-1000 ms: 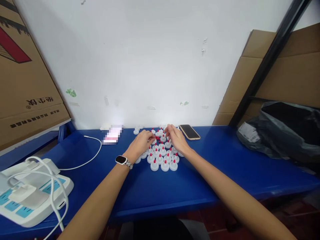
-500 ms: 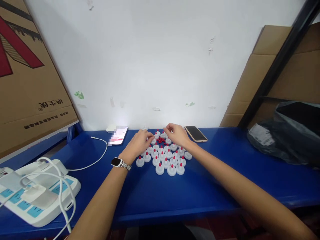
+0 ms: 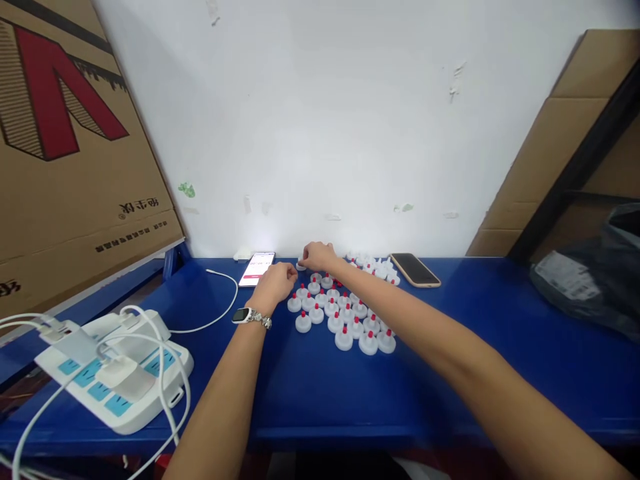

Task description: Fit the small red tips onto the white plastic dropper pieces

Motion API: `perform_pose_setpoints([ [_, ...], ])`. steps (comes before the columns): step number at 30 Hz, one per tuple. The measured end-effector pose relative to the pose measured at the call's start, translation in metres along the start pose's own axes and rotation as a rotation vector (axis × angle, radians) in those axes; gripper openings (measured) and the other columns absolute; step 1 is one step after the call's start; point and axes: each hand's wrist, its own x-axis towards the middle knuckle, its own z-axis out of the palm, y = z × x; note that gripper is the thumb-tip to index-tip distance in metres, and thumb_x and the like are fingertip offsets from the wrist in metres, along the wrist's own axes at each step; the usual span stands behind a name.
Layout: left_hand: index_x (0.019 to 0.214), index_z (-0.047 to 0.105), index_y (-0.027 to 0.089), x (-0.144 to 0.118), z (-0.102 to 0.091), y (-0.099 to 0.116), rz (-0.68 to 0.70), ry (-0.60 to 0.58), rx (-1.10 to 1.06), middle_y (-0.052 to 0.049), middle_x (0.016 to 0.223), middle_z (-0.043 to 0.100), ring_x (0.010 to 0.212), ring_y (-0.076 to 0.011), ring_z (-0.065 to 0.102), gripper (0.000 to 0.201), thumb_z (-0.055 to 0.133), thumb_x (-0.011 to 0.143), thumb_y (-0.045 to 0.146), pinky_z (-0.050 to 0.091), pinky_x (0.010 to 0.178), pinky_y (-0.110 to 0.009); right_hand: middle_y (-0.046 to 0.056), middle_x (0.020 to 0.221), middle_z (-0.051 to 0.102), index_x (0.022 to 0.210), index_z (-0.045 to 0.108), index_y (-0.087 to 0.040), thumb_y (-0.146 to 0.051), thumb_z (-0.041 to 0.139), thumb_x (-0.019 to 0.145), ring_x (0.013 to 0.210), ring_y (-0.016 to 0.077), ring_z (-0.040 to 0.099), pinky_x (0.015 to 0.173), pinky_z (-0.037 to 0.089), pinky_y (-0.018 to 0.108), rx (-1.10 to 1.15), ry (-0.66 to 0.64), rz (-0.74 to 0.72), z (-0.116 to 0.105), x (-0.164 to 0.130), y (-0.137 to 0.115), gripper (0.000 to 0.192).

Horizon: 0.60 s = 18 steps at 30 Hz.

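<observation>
Many white round nozzle caps [image 3: 345, 339] stand upright in a cluster, most with a small red tip on top. My right hand [image 3: 319, 256] reaches over the back of the cluster, its thumb and fingers pinched at the top of a white nozzle cap [image 3: 301, 266] at the back left. Just in front and to the left, my left hand [image 3: 276, 284] has its fingers curled together. Anything inside that left pinch is too small to see. Loose red tips [image 3: 338, 284] lie partly hidden under my right forearm.
A lit phone [image 3: 257, 269] lies left of my left hand; a dark phone [image 3: 415, 270] lies at the back right. White caps without red tips [image 3: 383, 270] are near it. A power strip [image 3: 120, 373] with cables sits at left, a plastic bag [image 3: 575, 273] at right.
The view has swung left. My right hand has moved left from the back of the cluster to the cap at the back left. My left hand has drawn away from the caps toward the lit phone.
</observation>
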Motion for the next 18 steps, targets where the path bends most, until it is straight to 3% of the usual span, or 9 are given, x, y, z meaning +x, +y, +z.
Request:
perform_pose_setpoints([
  [4, 0.090, 0.071, 0.021, -0.003, -0.003, 0.005, 0.022, -0.004, -0.006, -0.008, 0.089, 0.075, 0.079, -0.0211, 0.067, 0.018, 0.054, 0.087, 0.027, 0.045, 0.067, -0.028, 0.007, 0.097, 0.074, 0.085, 0.071, -0.021, -0.031, 0.062, 0.081, 0.100, 0.0243, 0.064, 0.096, 0.035, 0.041, 0.021, 0.003, -0.013, 0.005, 0.001, 0.002, 0.013],
  [11, 0.085, 0.073, 0.020, -0.007, -0.003, 0.010, 0.027, 0.020, -0.033, -0.008, 0.085, 0.074, 0.072, -0.0208, 0.065, 0.020, 0.053, 0.086, 0.026, 0.043, 0.063, -0.029, 0.009, 0.097, 0.073, 0.089, 0.070, -0.019, -0.043, 0.065, 0.081, 0.103, 0.0267, 0.062, 0.098, 0.034, 0.045, 0.059, 0.022, -0.010, -0.001, -0.001, 0.007, 0.026],
  [15, 0.082, 0.073, 0.021, -0.008, -0.004, 0.010, 0.025, 0.013, -0.041, -0.009, 0.084, 0.074, 0.067, -0.0203, 0.065, 0.019, 0.055, 0.086, 0.026, 0.043, 0.062, -0.030, 0.005, 0.089, 0.074, 0.083, 0.071, -0.020, -0.033, 0.065, 0.080, 0.097, 0.0236, 0.064, 0.098, 0.033, 0.044, 0.101, 0.015, -0.052, -0.001, 0.004, 0.002, 0.014],
  [18, 0.083, 0.072, 0.021, -0.008, -0.006, 0.015, 0.067, 0.010, -0.031, -0.007, 0.080, 0.074, 0.068, -0.0201, 0.064, 0.020, 0.054, 0.088, 0.028, 0.043, 0.063, -0.029, 0.004, 0.094, 0.073, 0.089, 0.070, -0.021, -0.030, 0.059, 0.084, 0.097, 0.0219, 0.063, 0.097, 0.036, 0.042, 0.135, 0.074, -0.050, -0.007, 0.000, 0.008, 0.016],
])
